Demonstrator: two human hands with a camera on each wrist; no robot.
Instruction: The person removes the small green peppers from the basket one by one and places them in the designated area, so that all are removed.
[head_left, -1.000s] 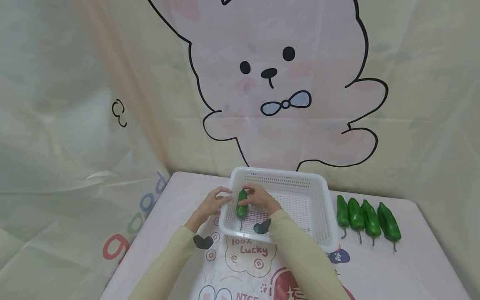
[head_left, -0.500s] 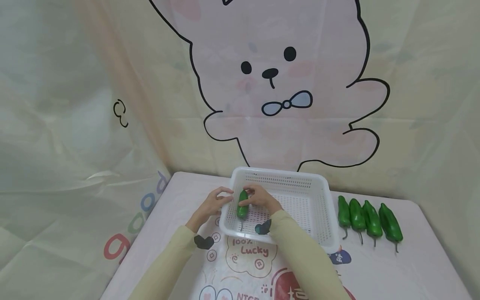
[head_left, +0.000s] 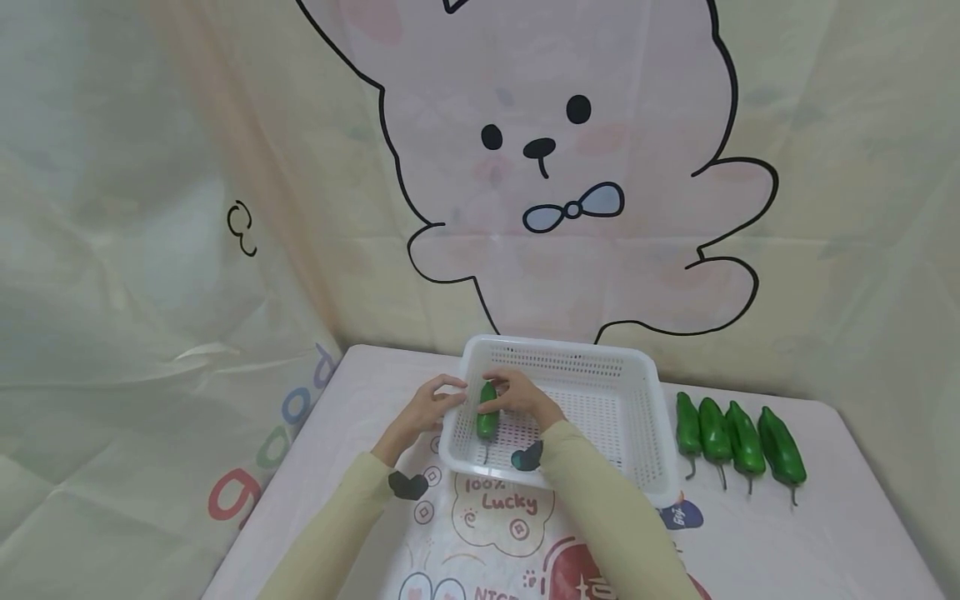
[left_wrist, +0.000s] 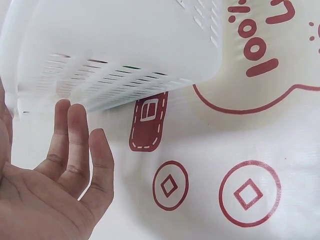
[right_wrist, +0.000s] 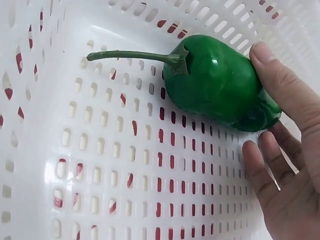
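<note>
A glossy green pepper [right_wrist: 215, 82] with a long curved stem lies in the left part of a white perforated plastic basket [head_left: 622, 425]. My right hand [head_left: 521, 396] holds it toward the tip, away from the stem. In the right wrist view the thumb lies on one side of the pepper; two fingertips beneath look apart from it, and its far side is partly hidden. My left hand [head_left: 431, 408] is at the basket's left side, thumb and forefinger near the rim. The left wrist view shows its other fingers [left_wrist: 77, 145] loosely bent, close to or touching the slotted wall.
Several more green peppers [head_left: 738, 442] lie in a row on the table, right of the basket, stems toward me. A white printed cloth [head_left: 360, 379] covers the table. Cartoon-printed fabric [head_left: 540, 275] hangs behind it, and another sheet [head_left: 150, 375] hangs on the left.
The pepper in the basket has shifted slightly right and toward me under my right hand. My left hand stays at the basket's left side.
</note>
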